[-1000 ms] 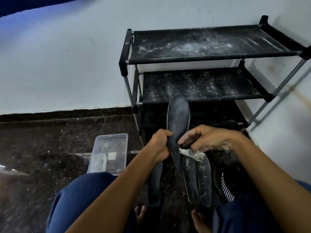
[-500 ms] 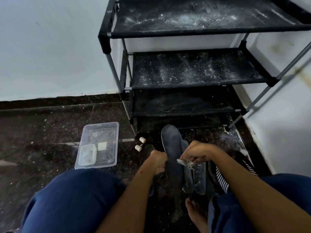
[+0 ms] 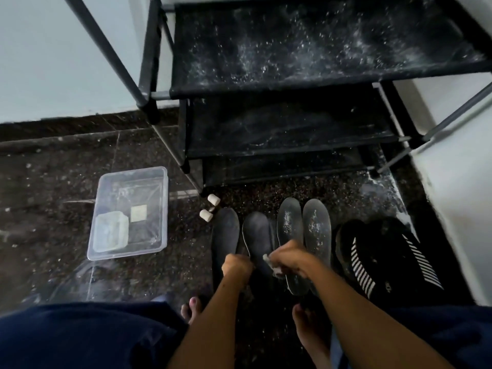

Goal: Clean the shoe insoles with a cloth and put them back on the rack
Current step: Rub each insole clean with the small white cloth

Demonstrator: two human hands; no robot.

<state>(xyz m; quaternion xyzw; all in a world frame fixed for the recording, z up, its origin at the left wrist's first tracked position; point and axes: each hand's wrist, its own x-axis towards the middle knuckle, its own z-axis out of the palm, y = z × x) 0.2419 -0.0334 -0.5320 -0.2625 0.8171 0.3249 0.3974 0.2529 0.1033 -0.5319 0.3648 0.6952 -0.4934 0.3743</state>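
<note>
Several dark insoles lie side by side on the floor in front of a black rack (image 3: 306, 83) whose shelves are speckled with white dust. My left hand (image 3: 235, 267) grips the near edge of a dark grey insole (image 3: 258, 241), held low over the floor. My right hand (image 3: 288, 259) is closed on a small whitish cloth (image 3: 269, 259) pressed against that insole. Another plain insole (image 3: 225, 235) lies to its left. Two dusty insoles (image 3: 289, 222) (image 3: 316, 227) lie to its right, partly under my right wrist.
A clear plastic tub (image 3: 127, 211) with a pale block inside sits on the dark speckled floor at left. Two small white caps (image 3: 210, 207) lie by the rack's foot. Black shoes with white stripes (image 3: 383, 257) rest at right by the wall. My bare feet and blue-clad knees fill the bottom.
The insole in my hands has come down from upright in front of the rack to low over the floor. The view has tilted down and nearer to the rack.
</note>
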